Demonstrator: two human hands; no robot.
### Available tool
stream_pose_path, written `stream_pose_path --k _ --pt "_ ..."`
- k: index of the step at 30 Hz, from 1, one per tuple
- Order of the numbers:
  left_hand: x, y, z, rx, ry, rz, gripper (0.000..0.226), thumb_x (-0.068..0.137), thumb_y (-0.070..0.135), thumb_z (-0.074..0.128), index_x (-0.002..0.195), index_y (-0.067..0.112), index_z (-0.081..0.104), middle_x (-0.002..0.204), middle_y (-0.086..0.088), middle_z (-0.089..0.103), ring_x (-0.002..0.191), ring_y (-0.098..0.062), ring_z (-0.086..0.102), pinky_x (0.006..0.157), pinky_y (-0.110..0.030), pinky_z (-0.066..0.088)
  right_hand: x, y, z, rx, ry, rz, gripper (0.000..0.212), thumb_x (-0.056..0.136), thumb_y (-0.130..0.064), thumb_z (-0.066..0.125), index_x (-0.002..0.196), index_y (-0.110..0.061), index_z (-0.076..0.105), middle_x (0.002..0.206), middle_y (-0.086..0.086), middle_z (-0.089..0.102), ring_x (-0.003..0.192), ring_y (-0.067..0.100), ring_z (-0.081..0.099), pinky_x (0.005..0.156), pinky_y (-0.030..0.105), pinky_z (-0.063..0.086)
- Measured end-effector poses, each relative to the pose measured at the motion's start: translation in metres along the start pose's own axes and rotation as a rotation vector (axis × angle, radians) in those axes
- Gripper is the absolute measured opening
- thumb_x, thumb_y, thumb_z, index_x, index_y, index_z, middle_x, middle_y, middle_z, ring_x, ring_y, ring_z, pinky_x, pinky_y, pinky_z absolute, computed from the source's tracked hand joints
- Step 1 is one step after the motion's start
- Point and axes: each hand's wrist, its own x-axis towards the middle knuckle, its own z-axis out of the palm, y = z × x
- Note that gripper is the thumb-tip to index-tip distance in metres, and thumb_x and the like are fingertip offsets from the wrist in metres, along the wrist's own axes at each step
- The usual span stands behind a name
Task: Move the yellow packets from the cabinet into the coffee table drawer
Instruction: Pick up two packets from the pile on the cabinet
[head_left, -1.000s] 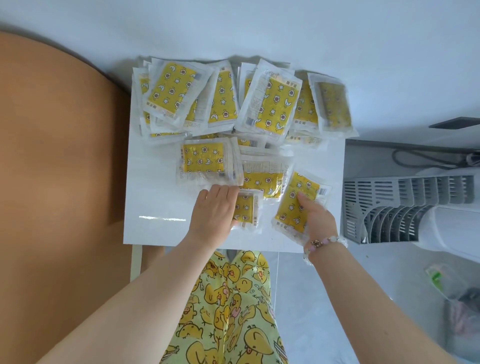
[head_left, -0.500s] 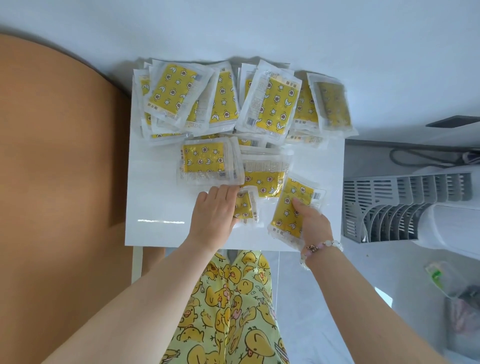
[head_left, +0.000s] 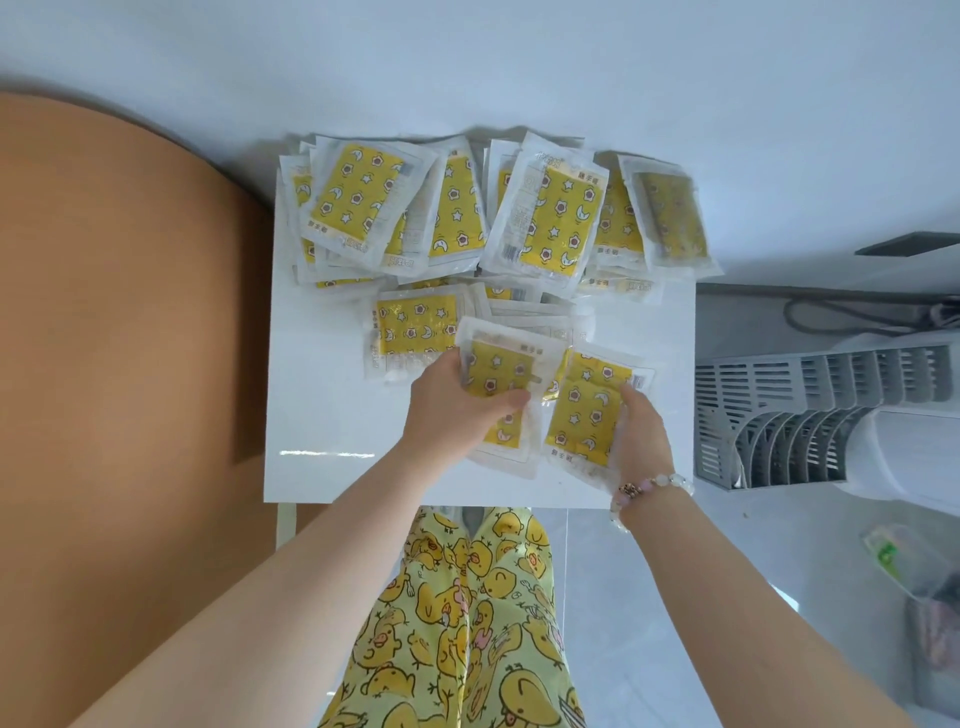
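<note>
On the white cabinet top, yellow packets lie in an overlapping heap toward the back: clear wrappers over yellow pads printed with stars, moons and flowers. Nearer the front, the left hand grips a first packet, thumb curled over it. The right hand holds a second packet just beside it. A tan panel flanks the left, and a grey slatted rack stands to the right.

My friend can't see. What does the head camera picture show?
The left hand grips one yellow packet and the right hand a second packet, over a white cabinet top where many more packets lie piled.
</note>
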Motion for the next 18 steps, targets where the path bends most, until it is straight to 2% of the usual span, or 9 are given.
stream_pose_path --k 3,5,8,10,13,15,16,18 --pt "-0.001 0.011 0.009 -0.083 -0.051 -0.055 0.044 0.067 0.024 0.084 0.103 0.017 0.06 0.098 0.002 0.069 0.086 -0.015 0.069 0.073 -0.033 0.058 0.0 -0.002 0.008 0.162 -0.087 0.047 0.046 0.096 -0.049 0.038 0.127 -0.021 0.056 0.129 0.003 0.057 0.12 0.022 0.053 0.107 0.038 0.037" --pt "-0.004 0.018 0.019 -0.092 -0.025 -0.059 0.046 0.066 0.025 0.086 0.101 0.015 0.057 0.095 0.001 0.068 0.084 -0.017 0.068 0.069 -0.032 0.058 -0.001 -0.004 0.012 0.215 -0.123 0.056 0.05 0.095 -0.052 0.038 0.133 -0.021 0.05 0.129 -0.004 0.051 0.127 0.016 0.045 0.109 0.034 0.033" --pt "-0.003 0.025 0.029 -0.028 0.042 -0.034 0.05 0.064 0.03 0.086 0.099 0.013 0.054 0.09 0.002 0.064 0.081 -0.015 0.065 0.067 -0.03 0.055 -0.007 -0.01 0.018 0.215 -0.2 0.01 0.048 0.097 -0.05 0.032 0.126 -0.018 0.052 0.124 -0.003 0.054 0.117 0.014 0.05 0.095 0.028 0.04" --pt "0.0 0.027 0.033 0.012 0.082 -0.01 0.052 0.064 0.031 0.086 0.099 0.014 0.052 0.089 0.003 0.063 0.08 -0.014 0.063 0.066 -0.029 0.053 -0.006 -0.009 0.021 0.204 -0.266 -0.044 0.053 0.096 -0.051 0.032 0.127 -0.014 0.056 0.122 0.005 0.062 0.115 0.019 0.056 0.098 0.031 0.043" --pt "0.001 0.026 0.04 0.038 0.141 0.052 0.048 0.065 0.028 0.084 0.095 0.014 0.05 0.079 0.005 0.061 0.068 -0.013 0.059 0.06 -0.031 0.05 -0.004 -0.008 0.027 0.126 -0.277 -0.018 0.054 0.079 -0.057 0.058 0.114 -0.016 0.067 0.111 0.004 0.069 0.107 0.021 0.063 0.098 0.038 0.047" --pt "-0.002 0.026 0.045 0.061 0.156 0.127 0.037 0.072 0.021 0.076 0.088 0.011 0.045 0.07 0.005 0.053 0.061 -0.015 0.05 0.054 -0.03 0.041 0.0 -0.005 0.028 0.087 -0.237 -0.019 0.045 0.08 -0.041 0.068 0.114 -0.011 0.067 0.104 0.003 0.069 0.099 0.02 0.064 0.084 0.032 0.052" --pt "-0.002 0.026 0.047 0.088 0.156 0.171 0.031 0.076 0.016 0.071 0.088 0.01 0.043 0.072 0.003 0.052 0.063 -0.018 0.049 0.054 -0.03 0.04 0.001 -0.004 0.029 0.121 -0.232 -0.011 0.038 0.082 -0.031 0.069 0.112 -0.009 0.067 0.099 0.004 0.07 0.094 0.02 0.065 0.077 0.031 0.053" --pt "-0.001 0.024 0.051 0.163 0.174 0.257 0.025 0.08 0.01 0.064 0.089 0.009 0.041 0.08 -0.003 0.052 0.069 -0.021 0.048 0.054 -0.029 0.035 0.0 -0.003 0.028 0.158 -0.221 -0.005 0.026 0.081 -0.021 0.071 0.104 -0.008 0.069 0.091 0.005 0.071 0.084 0.021 0.067 0.074 0.032 0.053"
